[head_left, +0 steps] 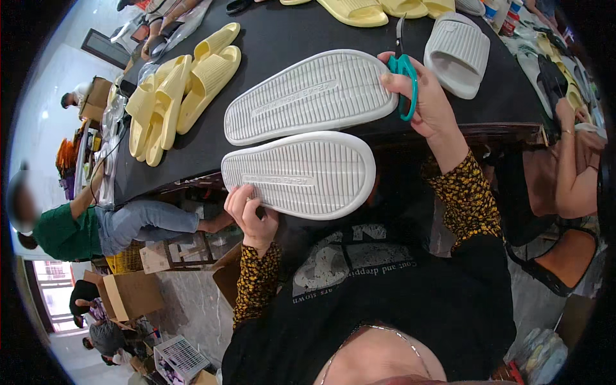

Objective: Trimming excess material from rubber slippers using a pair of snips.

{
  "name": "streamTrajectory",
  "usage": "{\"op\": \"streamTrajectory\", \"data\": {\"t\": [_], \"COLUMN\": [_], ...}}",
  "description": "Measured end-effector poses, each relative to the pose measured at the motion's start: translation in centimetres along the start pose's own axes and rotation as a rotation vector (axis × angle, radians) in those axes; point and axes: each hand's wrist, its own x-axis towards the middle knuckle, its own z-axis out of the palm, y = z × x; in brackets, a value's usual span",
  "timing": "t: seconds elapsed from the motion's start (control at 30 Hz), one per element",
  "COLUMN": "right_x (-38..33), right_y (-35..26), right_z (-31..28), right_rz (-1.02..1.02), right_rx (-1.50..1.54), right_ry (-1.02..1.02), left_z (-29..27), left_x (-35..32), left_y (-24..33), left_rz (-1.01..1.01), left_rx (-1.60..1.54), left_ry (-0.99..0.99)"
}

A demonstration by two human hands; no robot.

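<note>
2/2 clamped | left hand [253, 219]: near white slipper [301, 170] | right hand [436, 109]: far white slipper [308, 96], teal scissors [405, 64]

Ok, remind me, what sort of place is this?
Probably a small footwear workshop or packing room: yellow slides lie in a group on a black table, the right hand holds scissors, and an open cardboard box shows at lower left.
</note>
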Motion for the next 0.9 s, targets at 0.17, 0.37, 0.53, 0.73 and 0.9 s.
{"op": "streamTrajectory", "data": {"t": [0.17, 0.37, 0.53, 0.73, 0.9], "right_x": [-0.1, -0.3, -0.8, -1.3, -2.5], "right_y": [0.2, -0.9, -1.6, -3.7, -5.8], "right_z": [-0.1, 0.9, 1.6, 4.3, 6.2], "right_rz": [-0.129, -0.256, -0.361, -0.485, -0.550], "right_rx": [0.102, 0.200, 0.098, -0.030, 0.064], "right_ry": [-0.032, -0.038, 0.016, 0.111, 0.045], "left_z": [0.3, -0.2, 0.0, 1.3, 0.9], "left_x": [-0.7, 0.9, 9.1, 20.0, 25.3], "left_y": [1.3, 3.3, 6.8, 8.6, 8.9], "left_rz": [-0.056, -0.137, -0.171, -0.109, -0.284], "left_rx": [0.033, -0.039, -0.223, -0.284, -0.434], "left_ry": [-0.117, -0.131, 0.029, 0.023, -0.168]}}
